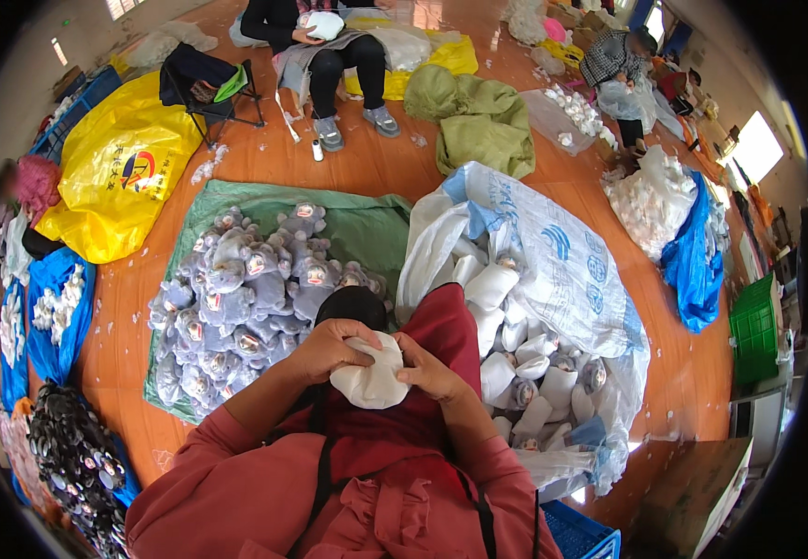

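Observation:
Over my lap I hold a soft white plush piece between both hands. My left hand pinches its upper left part, the thumb pressing on the fabric. On the other side, my right hand grips the right edge with thumb and fingers. Beyond my left arm lies a heap of small grey plush toys with little faces, on a green sheet. To my right a white woven sack lies open, full of similar white plush pieces, some showing grey parts and faces.
Ahead, a seated person holds a white piece. A yellow sack and a folding chair stand left, an olive sack at the far middle. Black plush items lie lower left; a green crate and cardboard box stand right.

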### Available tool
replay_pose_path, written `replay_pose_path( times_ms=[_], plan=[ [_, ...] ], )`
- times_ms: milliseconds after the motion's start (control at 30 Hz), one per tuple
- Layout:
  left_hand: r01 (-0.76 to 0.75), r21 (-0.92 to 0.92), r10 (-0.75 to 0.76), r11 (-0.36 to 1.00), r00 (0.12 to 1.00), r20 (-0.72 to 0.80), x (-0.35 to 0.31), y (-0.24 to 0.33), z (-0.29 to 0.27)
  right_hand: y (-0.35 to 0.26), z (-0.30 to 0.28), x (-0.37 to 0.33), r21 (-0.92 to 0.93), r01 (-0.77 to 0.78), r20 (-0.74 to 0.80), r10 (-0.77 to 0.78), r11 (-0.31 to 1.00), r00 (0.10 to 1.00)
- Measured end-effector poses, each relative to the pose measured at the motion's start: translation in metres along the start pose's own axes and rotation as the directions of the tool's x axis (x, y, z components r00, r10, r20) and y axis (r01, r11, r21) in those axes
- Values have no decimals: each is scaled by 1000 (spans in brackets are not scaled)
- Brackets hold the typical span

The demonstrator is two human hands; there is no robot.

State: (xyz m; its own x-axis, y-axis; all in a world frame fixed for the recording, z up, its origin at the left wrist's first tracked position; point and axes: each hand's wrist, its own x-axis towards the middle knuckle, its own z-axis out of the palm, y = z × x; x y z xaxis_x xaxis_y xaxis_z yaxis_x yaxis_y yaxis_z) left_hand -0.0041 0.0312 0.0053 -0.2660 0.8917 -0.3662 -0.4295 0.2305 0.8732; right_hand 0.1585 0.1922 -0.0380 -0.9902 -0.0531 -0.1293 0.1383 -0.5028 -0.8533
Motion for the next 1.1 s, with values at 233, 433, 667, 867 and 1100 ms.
replay_pose_path(
  times_ms=[233, 433, 667, 867, 1100],
  plan=[
    [-66, -123, 56, 990, 995, -78, 8, -11, -8, 7, 13, 22, -178, -76, -256, 29, 981, 966],
    [-164, 7, 163, 986, 970, -179, 13, -17, 0, 23, 3, 44, -365, -88, -466, -100, 927, 879],
    [-456, 810, 733, 368, 678, 48, 24, -5, 17, 27, -7, 67, -628, -75, -527, -353, 774, 773],
    [-362, 931, 660, 43, 710, 246, 7, 5, 44, 38, -20, 69, -649, 80, -431, -452, 757, 781],
    [-291, 956, 617, -49, 744, 258, -2, -7, 48, 48, -24, 75, -652, -23, -506, -413, 758, 758]
  ],
)
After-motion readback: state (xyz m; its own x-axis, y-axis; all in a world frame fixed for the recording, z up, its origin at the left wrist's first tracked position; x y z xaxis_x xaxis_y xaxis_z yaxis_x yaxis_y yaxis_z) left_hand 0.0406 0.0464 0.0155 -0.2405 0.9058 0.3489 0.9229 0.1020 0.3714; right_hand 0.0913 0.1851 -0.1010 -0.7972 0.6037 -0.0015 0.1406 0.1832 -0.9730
